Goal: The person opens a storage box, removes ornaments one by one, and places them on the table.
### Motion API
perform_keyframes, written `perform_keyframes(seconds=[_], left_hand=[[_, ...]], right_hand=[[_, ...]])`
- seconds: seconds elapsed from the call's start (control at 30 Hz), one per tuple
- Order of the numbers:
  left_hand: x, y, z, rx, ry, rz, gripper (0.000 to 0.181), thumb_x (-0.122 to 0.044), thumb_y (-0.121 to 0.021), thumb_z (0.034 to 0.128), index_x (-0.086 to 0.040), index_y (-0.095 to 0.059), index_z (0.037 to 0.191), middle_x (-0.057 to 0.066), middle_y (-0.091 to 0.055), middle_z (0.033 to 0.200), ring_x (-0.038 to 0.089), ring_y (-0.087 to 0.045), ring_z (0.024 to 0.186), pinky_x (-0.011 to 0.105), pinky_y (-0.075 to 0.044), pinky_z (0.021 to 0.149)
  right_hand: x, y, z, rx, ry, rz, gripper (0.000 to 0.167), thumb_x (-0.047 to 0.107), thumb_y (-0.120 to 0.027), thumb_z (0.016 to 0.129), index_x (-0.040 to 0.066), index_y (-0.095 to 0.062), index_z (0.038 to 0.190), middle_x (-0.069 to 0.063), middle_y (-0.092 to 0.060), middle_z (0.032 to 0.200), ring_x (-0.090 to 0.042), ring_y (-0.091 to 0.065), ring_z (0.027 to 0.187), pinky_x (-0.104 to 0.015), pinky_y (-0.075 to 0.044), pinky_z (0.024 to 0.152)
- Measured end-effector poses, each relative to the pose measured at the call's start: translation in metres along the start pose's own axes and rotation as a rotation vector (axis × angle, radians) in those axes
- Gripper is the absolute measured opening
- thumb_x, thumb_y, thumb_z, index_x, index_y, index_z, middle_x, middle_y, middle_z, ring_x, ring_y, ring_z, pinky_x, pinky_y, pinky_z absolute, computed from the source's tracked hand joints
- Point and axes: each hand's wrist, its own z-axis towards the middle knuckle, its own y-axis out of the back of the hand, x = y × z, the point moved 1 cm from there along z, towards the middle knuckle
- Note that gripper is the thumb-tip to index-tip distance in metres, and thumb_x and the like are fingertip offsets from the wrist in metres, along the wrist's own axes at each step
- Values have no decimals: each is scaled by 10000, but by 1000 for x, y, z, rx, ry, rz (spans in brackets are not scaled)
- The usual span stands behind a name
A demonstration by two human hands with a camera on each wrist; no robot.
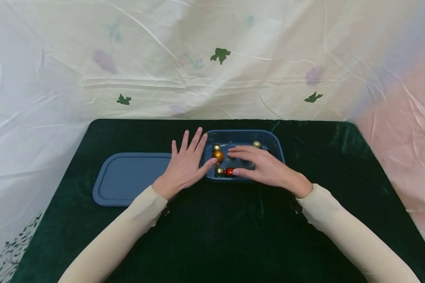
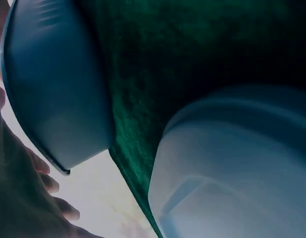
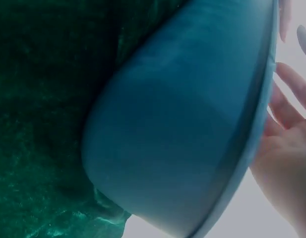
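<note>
Christmas baubles (image 1: 217, 157) lie in the blue container (image 1: 241, 136), between and beyond the splayed left hand (image 1: 185, 164) and relaxed right hand (image 1: 267, 167), neither gripping; a careless knock could set them rolling.

I face a bench (image 1: 212, 243) spread with dark green velvety cloth (image 1: 340, 157), its far corners rounded and its nap catching faint streaks of sheen. Behind it, a creased off-white sheet (image 1: 287, 31) hangs as my back wall, printed with dark green leaf shapes (image 1: 220, 55) and blurry purple patches (image 1: 104, 61). To my left the hanging fabric (image 1: 28, 98) is whiter, with a dark leafy sprig pattern (image 1: 14, 245) low down; to my right, the drape (image 1: 403, 98) turns pinkish under soft light
</note>
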Motion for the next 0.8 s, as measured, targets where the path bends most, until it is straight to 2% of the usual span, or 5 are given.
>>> perform_keyframes(seconds=[0.17,0.33,0.5,0.7,0.8], left_hand=[[1,-9,3,67,34,11,926,-725,-259,1022,-99,-49,1671,53,100,1737,405,60,1579,727,-37,1189],[2,-12,4,60,33,19,930,-726,-230,1023,-73,-77,1667,79,51,1740,408,-5,1581,716,-71,1196],[3,-11,6,48,26,25,909,-702,-243,1034,-60,-109,1663,89,22,1740,393,-17,1584,710,-80,1199],[2,-12,5,50,28,42,897,-690,-248,1040,-58,-118,1662,94,7,1741,403,-36,1582,706,-102,1199],[1,-12,6,46,31,47,889,-685,-248,1042,-63,-116,1663,88,6,1742,395,-35,1584,700,-112,1202]], right_hand=[[-11,-3,14,103,-15,65,509,366,-718,981,103,-636,1409,-84,-607,1449,-263,-561,1347,-516,-462,1092],[-18,-5,23,192,-52,65,500,335,-719,979,94,-633,1409,-77,-632,1422,-255,-571,1337,-511,-449,1106],[-22,-7,29,261,-75,51,459,266,-719,977,92,-640,1394,-64,-670,1364,-222,-629,1254,-475,-493,1061],[-23,-13,34,314,-92,44,409,228,-711,983,117,-663,1373,-41,-683,1346,-199,-642,1233,-445,-500,1058],[-24,-11,33,294,-109,43,398,243,-709,989,124,-672,1367,-28,-690,1336,-192,-646,1228,-445,-502,1055]])
